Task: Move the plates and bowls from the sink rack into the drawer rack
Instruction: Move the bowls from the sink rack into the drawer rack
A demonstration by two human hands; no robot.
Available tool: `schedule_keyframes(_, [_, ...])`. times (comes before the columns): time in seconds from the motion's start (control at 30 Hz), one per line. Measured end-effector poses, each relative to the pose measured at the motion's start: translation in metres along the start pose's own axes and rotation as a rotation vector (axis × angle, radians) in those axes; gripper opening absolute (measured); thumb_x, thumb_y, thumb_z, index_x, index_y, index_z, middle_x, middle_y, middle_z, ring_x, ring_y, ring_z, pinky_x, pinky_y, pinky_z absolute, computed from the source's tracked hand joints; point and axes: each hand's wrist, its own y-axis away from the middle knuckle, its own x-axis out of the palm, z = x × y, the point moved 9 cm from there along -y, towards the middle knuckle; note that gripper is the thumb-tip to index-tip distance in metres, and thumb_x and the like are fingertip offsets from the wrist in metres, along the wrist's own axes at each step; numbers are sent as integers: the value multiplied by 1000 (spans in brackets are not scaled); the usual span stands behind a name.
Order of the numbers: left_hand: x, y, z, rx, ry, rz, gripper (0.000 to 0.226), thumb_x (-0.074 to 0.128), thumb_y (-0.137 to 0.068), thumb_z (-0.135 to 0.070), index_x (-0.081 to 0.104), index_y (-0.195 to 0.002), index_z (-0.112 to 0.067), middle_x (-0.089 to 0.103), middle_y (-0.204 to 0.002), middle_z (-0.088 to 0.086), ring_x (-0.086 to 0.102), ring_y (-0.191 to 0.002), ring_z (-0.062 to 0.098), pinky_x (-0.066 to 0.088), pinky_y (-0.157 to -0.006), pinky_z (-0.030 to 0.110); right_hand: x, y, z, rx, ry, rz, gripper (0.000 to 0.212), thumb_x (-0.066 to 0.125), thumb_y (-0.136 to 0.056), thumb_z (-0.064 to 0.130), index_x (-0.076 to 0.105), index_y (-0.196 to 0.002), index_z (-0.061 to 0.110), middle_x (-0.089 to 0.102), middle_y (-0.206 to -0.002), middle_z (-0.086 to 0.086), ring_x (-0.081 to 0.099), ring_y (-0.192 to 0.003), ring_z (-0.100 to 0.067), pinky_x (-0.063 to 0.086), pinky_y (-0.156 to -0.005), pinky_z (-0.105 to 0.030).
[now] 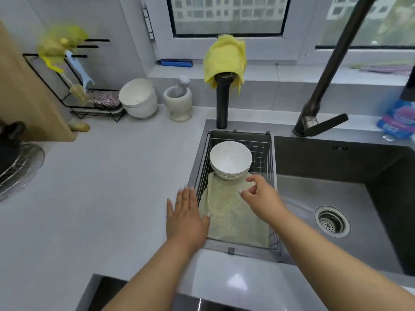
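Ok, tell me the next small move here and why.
Probably reach the right hand forward to grip the stacked bowls in the rack. Neither hand holds anything, the left hand lies flat at the rack's edge, and the bowls sit just beyond the right fingertips.

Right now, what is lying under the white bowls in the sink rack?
The stacked white bowls sit in the sink rack with their near edge on a pale green cloth. Whether the cloth reaches further under them cannot be seen; the bowls cover that part.

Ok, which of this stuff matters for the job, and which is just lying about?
For the job: stacked bowls, sink rack, left hand, right hand.

Lying about: cloth, mortar, counter bowls, yellow rag, tap.
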Motion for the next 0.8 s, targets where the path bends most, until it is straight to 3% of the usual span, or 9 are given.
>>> schedule_keyframes(0.13, [-7,-18,-6,76,-40,-75,79,24,-95,-51,-19,-149,-12,-16,-159,5,-19,-145,17,-12,-117,47,20,-45,-9,76,43,-18,48,58,-91,34,38,-134,25,59,-79,5,56,-71,-12,44,-63,-28])
schedule_keyframes(0.27, [-5,-30,-7,100,-57,-53,79,27,-93,-48,-14,-150,-11,-12,-160,7,-15,-146,19,-14,-117,47,34,-76,-12,135,64,4,45,57,-91,30,40,-132,24,62,-96,-2,56,-78,-17,38,-53,-24])
schedule_keyframes(0.43, [0,-36,-6,127,-47,-57,77,40,-76,-46,42,-141,-4,43,-147,14,38,-138,25,18,-108,51,42,-95,-12,139,162,0,16,60,-88,27,58,-100,17,65,-95,-2,55,-79,-19,38,-62,-26])
schedule_keyframes(0.63, [-2,-36,-8,141,-47,-72,76,42,-76,-47,46,-139,-4,47,-143,14,42,-135,26,19,-107,51,31,-93,-6,89,145,-138,13,61,-87,24,56,-85,13,54,-69,4,53,-74,-21,31,-51,-25])
schedule_keyframes(0.8, [-2,-36,-8,136,-38,-97,76,42,-75,-47,48,-137,-4,48,-142,13,44,-134,25,19,-107,50,24,-85,-1,32,42,-188,13,61,-88,20,52,-84,11,51,-68,4,49,-70,-19,31,-52,-25])
